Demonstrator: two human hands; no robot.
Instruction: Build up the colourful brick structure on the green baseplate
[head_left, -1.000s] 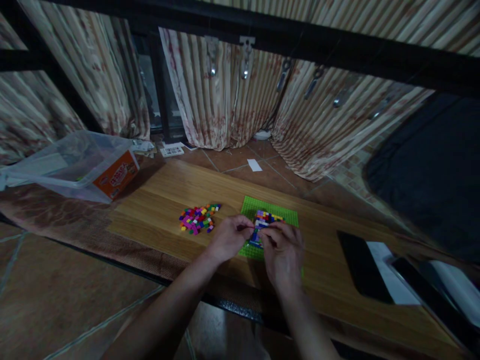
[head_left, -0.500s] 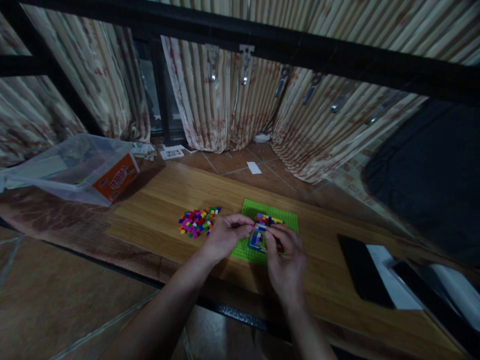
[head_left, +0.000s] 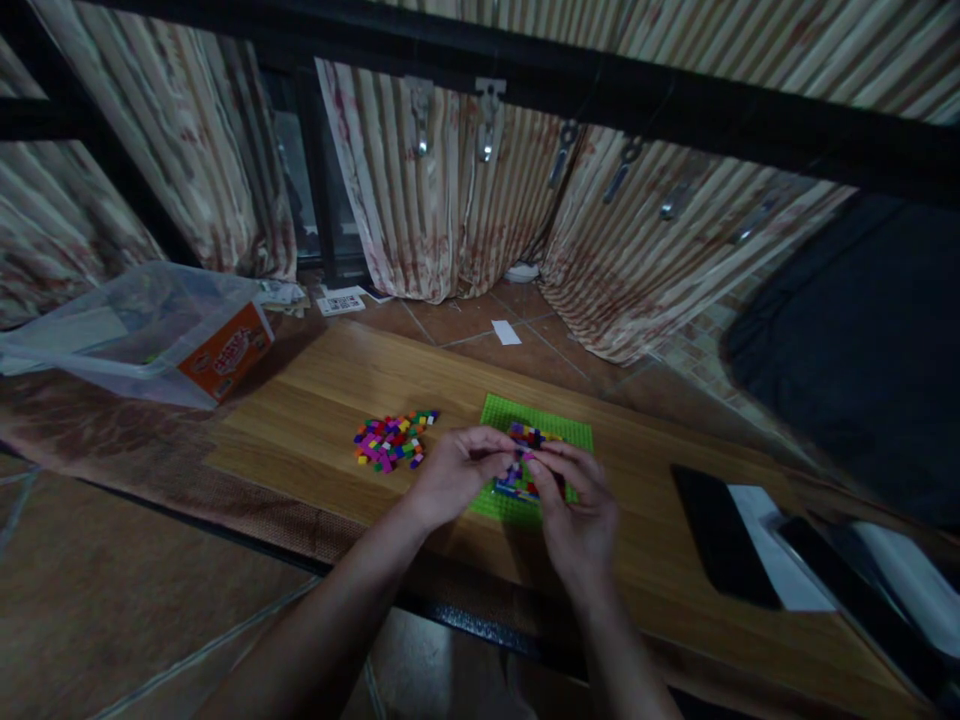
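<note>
A green studded baseplate [head_left: 525, 512] lies on the wooden board, carrying a low structure of multicoloured toy bricks [head_left: 517, 490], partly hidden by my hands. Just above the structure, my left hand [head_left: 457, 475] is closed in a pinch, its fingertips almost meeting those of the other hand. What it pinches is too small to make out. My right hand [head_left: 577, 505] pinches a small pink brick [head_left: 528, 456] between thumb and forefinger. Left of the plate is a loose pile of small coloured bricks [head_left: 388, 440].
A clear plastic bin [head_left: 135, 340] with an orange label stands at the left. On the right lie a black flat object [head_left: 724, 540], a white sheet [head_left: 780, 550] and a long dark object [head_left: 855, 600]. Striped curtains [head_left: 442, 200] hang beyond the wooden board [head_left: 315, 400].
My fingertips have drawn together over the brick structure; the pink brick now shows at my right fingertips, where pink showed at my left ones before. The view has shifted slightly.
</note>
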